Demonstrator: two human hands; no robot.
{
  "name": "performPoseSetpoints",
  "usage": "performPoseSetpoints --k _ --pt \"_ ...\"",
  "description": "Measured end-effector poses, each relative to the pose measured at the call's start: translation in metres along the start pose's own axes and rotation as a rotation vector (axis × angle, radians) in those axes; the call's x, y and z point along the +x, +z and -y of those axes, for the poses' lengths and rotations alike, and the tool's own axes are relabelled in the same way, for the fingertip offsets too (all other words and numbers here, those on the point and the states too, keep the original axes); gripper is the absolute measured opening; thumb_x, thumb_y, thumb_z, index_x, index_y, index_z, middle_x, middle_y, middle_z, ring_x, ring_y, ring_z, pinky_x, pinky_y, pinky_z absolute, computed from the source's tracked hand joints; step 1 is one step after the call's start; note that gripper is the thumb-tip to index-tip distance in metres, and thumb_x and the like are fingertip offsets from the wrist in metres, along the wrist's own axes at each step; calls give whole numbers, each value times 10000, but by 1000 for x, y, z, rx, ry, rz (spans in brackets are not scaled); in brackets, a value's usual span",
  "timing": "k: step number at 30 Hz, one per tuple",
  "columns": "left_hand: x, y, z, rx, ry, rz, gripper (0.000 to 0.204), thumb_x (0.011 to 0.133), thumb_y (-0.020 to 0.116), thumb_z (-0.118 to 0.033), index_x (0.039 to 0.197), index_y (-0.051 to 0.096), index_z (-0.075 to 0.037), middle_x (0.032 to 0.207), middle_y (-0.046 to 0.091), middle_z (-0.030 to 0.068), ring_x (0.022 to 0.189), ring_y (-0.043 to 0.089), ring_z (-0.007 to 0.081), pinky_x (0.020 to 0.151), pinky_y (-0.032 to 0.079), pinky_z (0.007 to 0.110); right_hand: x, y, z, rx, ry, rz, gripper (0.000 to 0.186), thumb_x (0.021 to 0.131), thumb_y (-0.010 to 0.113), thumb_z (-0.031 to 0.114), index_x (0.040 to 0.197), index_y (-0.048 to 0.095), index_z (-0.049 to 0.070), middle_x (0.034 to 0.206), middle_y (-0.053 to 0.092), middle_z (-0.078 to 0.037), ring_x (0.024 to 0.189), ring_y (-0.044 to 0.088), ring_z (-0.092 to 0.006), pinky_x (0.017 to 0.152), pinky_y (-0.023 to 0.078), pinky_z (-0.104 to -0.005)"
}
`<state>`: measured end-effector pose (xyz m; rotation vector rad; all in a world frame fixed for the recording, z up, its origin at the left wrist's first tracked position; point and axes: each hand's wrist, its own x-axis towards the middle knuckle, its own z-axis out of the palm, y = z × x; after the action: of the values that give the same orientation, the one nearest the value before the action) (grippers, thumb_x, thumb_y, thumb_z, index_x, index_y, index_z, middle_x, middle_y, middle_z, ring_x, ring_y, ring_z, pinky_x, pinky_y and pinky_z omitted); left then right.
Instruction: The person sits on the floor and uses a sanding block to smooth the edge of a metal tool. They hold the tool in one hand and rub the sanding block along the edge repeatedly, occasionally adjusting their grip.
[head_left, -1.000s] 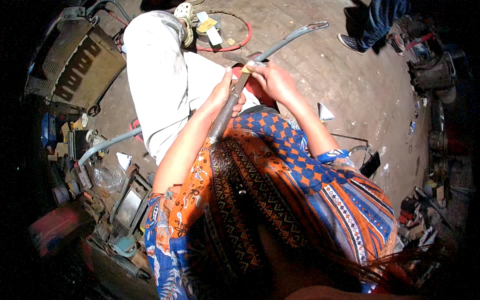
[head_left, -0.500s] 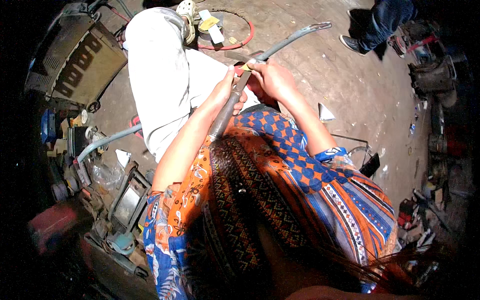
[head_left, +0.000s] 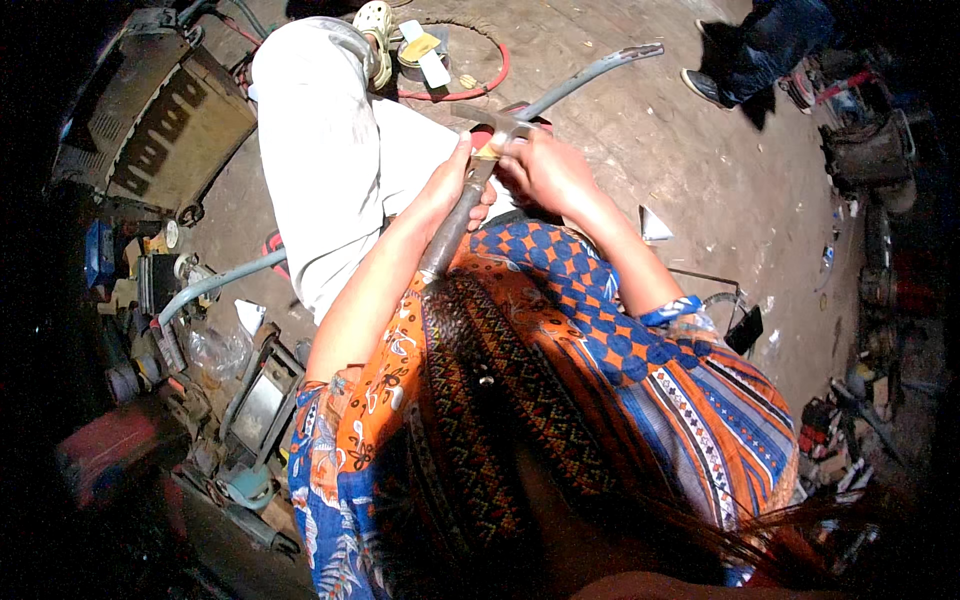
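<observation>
A hammer [head_left: 455, 232] with a dark grip and a bare metal shaft and head lies aslant before my body, its grip end against my shirt. My left hand [head_left: 450, 182] is closed round the upper grip. My right hand [head_left: 548, 172] is at the shaft just below the head, fingers pinched and partly blurred. Between those fingers and the shaft shows a small yellow piece [head_left: 486, 154], like a scrap of paper or cloth; its kind is unclear. The hammer's head [head_left: 480, 118] points away from me, over something red.
A grey bent tube [head_left: 590, 78] runs beyond my hands and reappears at left [head_left: 220, 280]. A red hose ring [head_left: 500, 85] surrounds a tin [head_left: 410, 70]. A grey-tan machine [head_left: 170, 130] stands at far left. Tools and scrap lie along both sides. Another person's shoe [head_left: 705, 88] is far right.
My right hand and the yellow piece have shifted slightly down the shaft, toward my left hand. More of the hammer's head shows. The left hand has barely moved.
</observation>
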<state>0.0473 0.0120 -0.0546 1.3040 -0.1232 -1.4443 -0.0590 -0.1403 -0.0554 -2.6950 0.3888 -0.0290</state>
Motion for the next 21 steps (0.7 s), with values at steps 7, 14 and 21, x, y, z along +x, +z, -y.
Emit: performPoseSetpoints --k 7,14,21 --pt "2 -2 3 -5 11 -14 615 997 202 -657 987 495 -117 633 505 31 448 437 119 405 363 277 5 6 -10 30 62 -114 251 926 579 331 1117 709 231 922 658 -178 835 670 -372 707 543 -480" --pt "3 -4 5 12 29 12 626 998 233 -655 957 508 -94 618 506 30 437 436 113 376 342 261 -12 5 10 35 -97 -77 251 917 583 278 1119 704 191 984 628 -175 868 659 -381 732 545 -467" --pt "0 3 2 -5 1 -15 609 1011 265 -620 879 512 -79 616 510 19 429 432 107 374 341 258 15 2 -14 21 96 -127 275 933 560 316 1143 711 221 1039 685 -147 933 667 -358 784 544 -465"
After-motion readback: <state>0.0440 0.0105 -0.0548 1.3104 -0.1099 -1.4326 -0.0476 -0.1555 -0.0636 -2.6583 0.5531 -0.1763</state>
